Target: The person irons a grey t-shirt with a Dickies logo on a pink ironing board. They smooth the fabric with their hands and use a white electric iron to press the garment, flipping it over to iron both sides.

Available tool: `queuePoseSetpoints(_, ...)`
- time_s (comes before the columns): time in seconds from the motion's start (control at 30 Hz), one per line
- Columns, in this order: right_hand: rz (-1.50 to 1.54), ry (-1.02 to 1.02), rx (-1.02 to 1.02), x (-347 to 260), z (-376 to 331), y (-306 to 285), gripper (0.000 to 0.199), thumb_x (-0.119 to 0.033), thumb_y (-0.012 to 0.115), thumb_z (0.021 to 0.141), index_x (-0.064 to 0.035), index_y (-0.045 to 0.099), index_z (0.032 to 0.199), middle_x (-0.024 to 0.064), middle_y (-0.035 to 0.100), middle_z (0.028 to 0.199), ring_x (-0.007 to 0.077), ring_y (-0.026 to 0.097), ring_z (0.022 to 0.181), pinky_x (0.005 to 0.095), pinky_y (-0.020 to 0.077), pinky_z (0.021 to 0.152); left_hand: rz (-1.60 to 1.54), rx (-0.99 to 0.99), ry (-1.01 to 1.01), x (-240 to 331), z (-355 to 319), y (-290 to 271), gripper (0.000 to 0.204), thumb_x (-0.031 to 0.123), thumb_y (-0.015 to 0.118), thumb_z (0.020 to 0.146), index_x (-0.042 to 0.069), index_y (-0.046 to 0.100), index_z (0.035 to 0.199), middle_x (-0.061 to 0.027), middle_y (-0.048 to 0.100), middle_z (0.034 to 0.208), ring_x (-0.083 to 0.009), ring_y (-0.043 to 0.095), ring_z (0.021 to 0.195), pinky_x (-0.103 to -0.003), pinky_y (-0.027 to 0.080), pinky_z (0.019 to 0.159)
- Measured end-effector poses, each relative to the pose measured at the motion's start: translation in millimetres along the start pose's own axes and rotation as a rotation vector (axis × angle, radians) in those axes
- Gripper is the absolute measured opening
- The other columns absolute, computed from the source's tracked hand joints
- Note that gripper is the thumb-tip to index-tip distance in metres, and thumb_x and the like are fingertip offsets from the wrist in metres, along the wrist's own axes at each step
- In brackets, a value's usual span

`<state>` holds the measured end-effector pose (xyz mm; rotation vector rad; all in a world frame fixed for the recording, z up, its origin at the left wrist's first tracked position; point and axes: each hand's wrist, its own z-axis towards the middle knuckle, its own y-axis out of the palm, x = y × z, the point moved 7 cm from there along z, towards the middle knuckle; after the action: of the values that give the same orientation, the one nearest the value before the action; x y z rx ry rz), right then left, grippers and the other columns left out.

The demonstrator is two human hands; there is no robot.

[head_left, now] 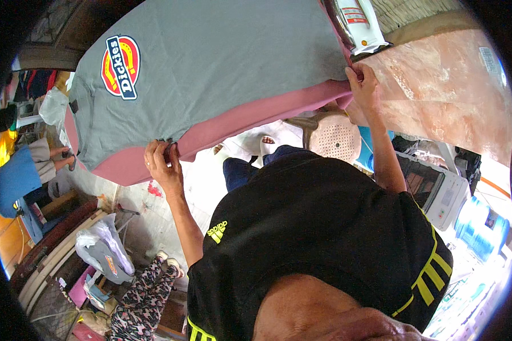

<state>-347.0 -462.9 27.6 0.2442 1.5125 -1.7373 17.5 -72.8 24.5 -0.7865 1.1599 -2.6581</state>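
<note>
A grey T-shirt [222, 51] with a red, yellow and dark blue logo print lies spread over a padded board with a pink cover [239, 122]. My left hand [166, 170] is closed in a pinch on the shirt's near edge, at a small dark fold of cloth. Off to the right, my right hand [365, 85] pinches the corner of the shirt's lower end, close to the end of the board. An iron [358, 25] with a white body and a shiny rim stands just beyond my right hand.
A marbled pinkish table top [444, 96] lies at the right. Below it are a beige perforated stool [334, 138], a grey-white machine [429, 187] and a blue water bottle [480, 227]. People stand at the left and lower left, near a plastic-wrapped bundle of clothes [105, 247].
</note>
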Motion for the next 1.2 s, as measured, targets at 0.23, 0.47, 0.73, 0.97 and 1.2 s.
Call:
queuePoseSetpoints(0.23, 0.052, 0.023, -0.001, 25.0, 4.2, 16.9, 0.022, -0.019, 0.072, 0.088, -0.0016, 0.069, 0.1, 0.0144, 0.069, 0.095, 0.0241, 0.066, 0.088, 0.0357, 0.0521, 0.08, -0.053, -0.003, -0.024, -10.3, -9.2, -1.6, 0.021, 0.0, 0.078, 0.076, 0.005, 0.068, 0.094, -0.0105, 0.064, 0.101, -0.032, 0.061, 0.101, -0.044, 0.048, 0.088)
queuePoseSetpoints(0.47, 0.165, -0.152, 0.09, 22.5, 19.7, 10.0, 0.015, -0.015, 0.075, 0.087, -0.0054, 0.069, 0.097, 0.0042, 0.068, 0.092, 0.0139, 0.063, 0.083, 0.0286, 0.0513, 0.073, 0.039, -0.055, -0.008, -4.8, -3.6, -2.4, 0.018, 0.005, 0.077, 0.077, 0.009, 0.069, 0.093, -0.007, 0.061, 0.101, -0.0289, 0.06, 0.104, -0.042, 0.047, 0.089)
queuePoseSetpoints(0.73, 0.456, -0.026, -0.025, 48.9, 63.1, 6.9, 0.011, -0.014, 0.062, 0.097, -0.0045, 0.062, 0.101, 0.0056, 0.063, 0.094, 0.0109, 0.055, 0.087, 0.0289, 0.0462, 0.079, -0.09, -0.171, -0.002, -16.7, 3.9, -6.4, 0.015, 0.005, 0.075, 0.078, 0.01, 0.069, 0.091, -0.0049, 0.059, 0.1, -0.0262, 0.059, 0.1, -0.041, 0.048, 0.086)
queuePoseSetpoints(0.97, 0.2, -0.171, -0.051, 67.4, 48.7, 16.9, 0.015, -0.01, 0.061, 0.097, -0.0015, 0.061, 0.109, 0.0113, 0.064, 0.099, 0.0227, 0.063, 0.094, 0.0337, 0.0488, 0.086, 0.003, -0.274, -0.04, -8.9, 9.5, -6.7, 0.014, 0.011, 0.076, 0.079, 0.011, 0.069, 0.092, -0.003, 0.058, 0.104, -0.0253, 0.054, 0.102, -0.042, 0.041, 0.089)
queuePoseSetpoints(1.2, 0.055, -0.343, -0.033, 32.3, 28.7, 9.5, 0.022, -0.004, 0.06, 0.095, -0.0036, 0.063, 0.117, 0.0133, 0.068, 0.105, 0.0262, 0.065, 0.1, 0.0369, 0.0517, 0.087, 0.248, -0.388, -0.068, 2.9, 28.0, -3.6, 0.015, 0.029, 0.071, 0.087, 0.013, 0.072, 0.088, -0.003, 0.062, 0.099, -0.0256, 0.054, 0.097, -0.045, 0.037, 0.084)
